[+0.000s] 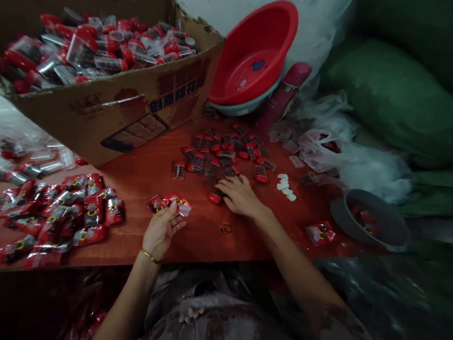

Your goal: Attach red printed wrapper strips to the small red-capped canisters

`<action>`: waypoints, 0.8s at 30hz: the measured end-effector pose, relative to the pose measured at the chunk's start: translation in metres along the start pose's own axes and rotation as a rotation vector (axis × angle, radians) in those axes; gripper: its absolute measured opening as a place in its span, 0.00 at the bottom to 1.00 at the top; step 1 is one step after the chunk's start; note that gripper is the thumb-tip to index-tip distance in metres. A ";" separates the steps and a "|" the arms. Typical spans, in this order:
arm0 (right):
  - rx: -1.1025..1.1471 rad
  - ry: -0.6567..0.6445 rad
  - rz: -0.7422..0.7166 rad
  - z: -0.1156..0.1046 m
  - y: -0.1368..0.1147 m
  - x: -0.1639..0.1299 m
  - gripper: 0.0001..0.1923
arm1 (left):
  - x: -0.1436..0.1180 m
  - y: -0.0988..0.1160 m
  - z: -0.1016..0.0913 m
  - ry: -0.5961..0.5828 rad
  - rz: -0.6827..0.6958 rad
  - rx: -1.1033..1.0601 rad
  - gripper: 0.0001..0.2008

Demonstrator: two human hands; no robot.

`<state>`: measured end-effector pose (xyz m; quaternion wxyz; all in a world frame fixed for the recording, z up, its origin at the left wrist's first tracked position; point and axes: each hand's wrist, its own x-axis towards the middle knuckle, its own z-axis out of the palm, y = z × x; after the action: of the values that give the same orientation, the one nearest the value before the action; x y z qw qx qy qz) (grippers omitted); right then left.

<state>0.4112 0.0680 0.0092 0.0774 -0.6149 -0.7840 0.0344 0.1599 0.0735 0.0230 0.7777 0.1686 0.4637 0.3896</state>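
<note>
Head view: left hand (160, 231) pinches red packet (177, 203), right hand (240, 195) palm-down on clips (219, 154)

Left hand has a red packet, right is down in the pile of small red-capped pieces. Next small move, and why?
Probably: the right hand pinches one small red-capped piece beside its fingers and carries it toward the left hand. The left hand holds a red printed plastic packet above the reddish wooden table, while the right rests flat on the pile and does not clearly grip anything.

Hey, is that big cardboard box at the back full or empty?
Full. The box is heaped to its torn rim with small clear, red-capped items, and it sits tilted toward the camera.
</note>
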 end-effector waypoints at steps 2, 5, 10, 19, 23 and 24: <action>0.015 -0.028 -0.061 0.002 -0.002 -0.001 0.15 | -0.002 0.001 0.001 -0.027 -0.050 -0.020 0.18; 0.035 -0.008 -0.075 0.007 -0.013 -0.004 0.19 | -0.005 0.001 0.000 -0.040 -0.079 -0.023 0.16; 0.117 0.067 -0.043 0.015 -0.029 -0.012 0.15 | -0.006 0.002 -0.005 0.002 -0.050 0.010 0.19; 0.489 0.353 -0.179 -0.008 -0.076 -0.049 0.17 | -0.005 -0.007 -0.001 0.051 0.098 0.147 0.22; 0.513 0.368 -0.152 -0.009 -0.083 -0.047 0.16 | -0.009 -0.006 0.003 0.036 0.181 0.172 0.22; 0.508 0.368 -0.137 -0.007 -0.084 -0.046 0.16 | -0.010 -0.005 0.003 0.023 0.186 0.170 0.21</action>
<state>0.3427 0.0033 0.0252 0.3712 -0.5177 -0.7626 0.1120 0.1622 0.0630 0.0269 0.7158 0.2719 0.4862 0.4211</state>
